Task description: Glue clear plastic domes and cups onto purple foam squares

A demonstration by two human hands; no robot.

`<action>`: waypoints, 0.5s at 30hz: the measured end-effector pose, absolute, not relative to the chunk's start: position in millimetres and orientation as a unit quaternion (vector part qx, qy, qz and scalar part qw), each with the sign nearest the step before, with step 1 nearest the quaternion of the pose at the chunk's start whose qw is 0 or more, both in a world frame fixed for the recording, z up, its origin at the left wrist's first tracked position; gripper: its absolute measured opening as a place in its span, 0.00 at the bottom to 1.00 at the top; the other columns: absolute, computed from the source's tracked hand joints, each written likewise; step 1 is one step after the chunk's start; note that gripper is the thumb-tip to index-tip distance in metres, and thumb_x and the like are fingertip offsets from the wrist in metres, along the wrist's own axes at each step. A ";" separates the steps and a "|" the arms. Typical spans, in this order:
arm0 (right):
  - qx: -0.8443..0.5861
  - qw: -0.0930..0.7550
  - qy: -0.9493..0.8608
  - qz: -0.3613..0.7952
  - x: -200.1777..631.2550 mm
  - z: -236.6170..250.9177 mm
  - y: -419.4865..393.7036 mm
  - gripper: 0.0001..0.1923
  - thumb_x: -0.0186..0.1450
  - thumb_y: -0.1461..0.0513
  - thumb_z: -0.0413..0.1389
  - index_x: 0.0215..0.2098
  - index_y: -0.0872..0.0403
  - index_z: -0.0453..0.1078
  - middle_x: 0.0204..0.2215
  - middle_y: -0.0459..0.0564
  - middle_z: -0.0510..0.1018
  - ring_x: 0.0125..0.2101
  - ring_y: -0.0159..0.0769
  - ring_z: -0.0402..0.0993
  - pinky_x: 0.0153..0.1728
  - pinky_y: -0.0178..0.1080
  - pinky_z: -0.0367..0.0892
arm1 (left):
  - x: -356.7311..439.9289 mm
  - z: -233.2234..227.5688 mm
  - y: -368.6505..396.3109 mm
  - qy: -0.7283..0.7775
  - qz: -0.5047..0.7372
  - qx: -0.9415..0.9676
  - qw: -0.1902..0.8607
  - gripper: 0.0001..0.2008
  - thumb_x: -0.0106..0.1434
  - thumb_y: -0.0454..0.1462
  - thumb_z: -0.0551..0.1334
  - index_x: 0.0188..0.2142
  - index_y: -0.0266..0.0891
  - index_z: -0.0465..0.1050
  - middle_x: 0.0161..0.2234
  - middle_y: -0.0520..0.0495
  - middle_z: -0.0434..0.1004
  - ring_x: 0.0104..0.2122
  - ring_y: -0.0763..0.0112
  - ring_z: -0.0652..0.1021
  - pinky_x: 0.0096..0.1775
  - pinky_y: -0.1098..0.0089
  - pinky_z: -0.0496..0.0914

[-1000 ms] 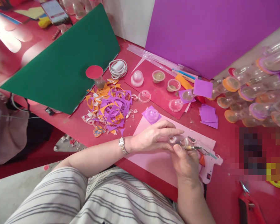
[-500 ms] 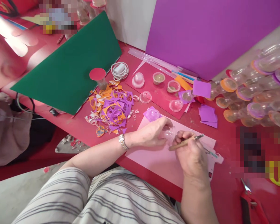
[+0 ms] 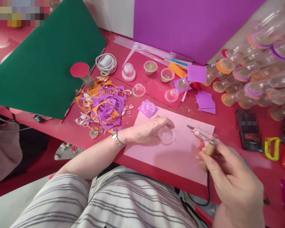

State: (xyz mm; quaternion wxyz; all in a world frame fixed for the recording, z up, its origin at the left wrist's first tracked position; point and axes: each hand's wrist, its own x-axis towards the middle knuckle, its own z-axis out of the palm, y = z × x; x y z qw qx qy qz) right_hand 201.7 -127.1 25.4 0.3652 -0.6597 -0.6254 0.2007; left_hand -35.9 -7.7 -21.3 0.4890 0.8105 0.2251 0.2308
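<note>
My left hand (image 3: 150,129) rests on a pink sheet (image 3: 178,155) and holds a small clear plastic dome (image 3: 166,135) down on it with thumb and fingers. My right hand (image 3: 230,177) is lifted off the table at the lower right, closed around the wooden handle of a thin tool (image 3: 210,149); a black cord hangs below it. A glue gun (image 3: 199,133) lies on the pink sheet just beyond that hand. Another clear dome (image 3: 148,108) sits on a purple square beside my left hand.
A heap of purple and orange paper scraps (image 3: 102,106) lies to the left. Small cups and domes (image 3: 154,68) stand on a red sheet. Stacked clear capsules (image 3: 251,79) fill the right. Green (image 3: 45,57) and purple (image 3: 187,25) boards lean behind. Scissors (image 3: 275,148) lie far right.
My right hand pulled the tool away from the dome, down and to the right. My left hand set the dome on the pink sheet. The view shifted right.
</note>
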 end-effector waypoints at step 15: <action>-0.472 0.105 -0.871 0.080 191.8 48.7 -94.6 0.13 0.71 0.67 0.50 0.50 0.51 0.71 0.39 0.47 0.82 0.34 0.32 0.80 0.36 0.34 0.69 | -33.1 -28.3 -8.4 0.231 0.166 0.858 0.429 0.28 0.56 0.23 0.57 0.56 0.32 0.63 0.51 0.36 0.72 0.49 0.61 0.72 0.51 0.62 0.69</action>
